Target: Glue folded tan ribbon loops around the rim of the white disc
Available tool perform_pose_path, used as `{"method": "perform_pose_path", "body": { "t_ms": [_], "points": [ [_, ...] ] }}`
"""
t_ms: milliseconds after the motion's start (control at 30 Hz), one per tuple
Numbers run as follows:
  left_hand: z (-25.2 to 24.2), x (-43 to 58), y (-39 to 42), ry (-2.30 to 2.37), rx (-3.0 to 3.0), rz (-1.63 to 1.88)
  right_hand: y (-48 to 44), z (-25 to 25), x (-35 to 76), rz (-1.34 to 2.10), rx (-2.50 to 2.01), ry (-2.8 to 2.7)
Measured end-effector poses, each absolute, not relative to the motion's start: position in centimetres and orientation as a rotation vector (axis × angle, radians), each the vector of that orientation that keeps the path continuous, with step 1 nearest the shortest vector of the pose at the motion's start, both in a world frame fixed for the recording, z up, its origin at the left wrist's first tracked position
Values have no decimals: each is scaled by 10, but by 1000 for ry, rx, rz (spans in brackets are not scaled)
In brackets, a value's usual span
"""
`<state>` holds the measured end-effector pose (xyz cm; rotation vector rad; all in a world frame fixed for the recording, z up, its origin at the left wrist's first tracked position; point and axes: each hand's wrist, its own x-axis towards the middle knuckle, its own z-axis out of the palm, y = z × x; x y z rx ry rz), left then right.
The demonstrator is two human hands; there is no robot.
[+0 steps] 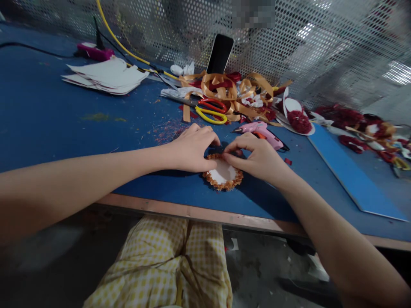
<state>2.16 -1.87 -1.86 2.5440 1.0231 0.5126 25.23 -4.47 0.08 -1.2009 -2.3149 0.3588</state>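
Observation:
A round white disc (224, 173) with a ruffled orange-brown edge lies on the blue table near its front edge. My left hand (195, 147) reaches over its upper left side, thumb on the rim and fingers apart, curved over the table. At the top of the disc, my right hand (253, 156) pinches with thumb and forefinger at the ruffle; what is between the fingertips is too small to make out. Behind my right hand lies a pink glue gun (261, 130). Scissors (212, 110) with red and yellow handles rest beyond my left hand.
Orange and red ribbons (224, 87) are heaped at the back beside a phone (220, 53) leaning on the metal mesh. White cut sheets (107, 76) and a purple power strip (94, 51) lie at the back left. A blue board (349, 171) and dark red pieces (346, 117) are at right.

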Motion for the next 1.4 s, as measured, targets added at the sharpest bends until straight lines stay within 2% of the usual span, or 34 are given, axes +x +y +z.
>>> {"method": "perform_pose_path", "body": {
  "t_ms": [500,1000,1400],
  "points": [
    [-17,22,-19,1024,2540,480,-54,17,251,108,-915,-2441],
    [-20,21,-18,1011,2571,492,-50,11,255,36,-902,-2481],
    [-10,23,-48,1135,2536,493,-45,11,261,17,-931,-2366]
  ]
}}
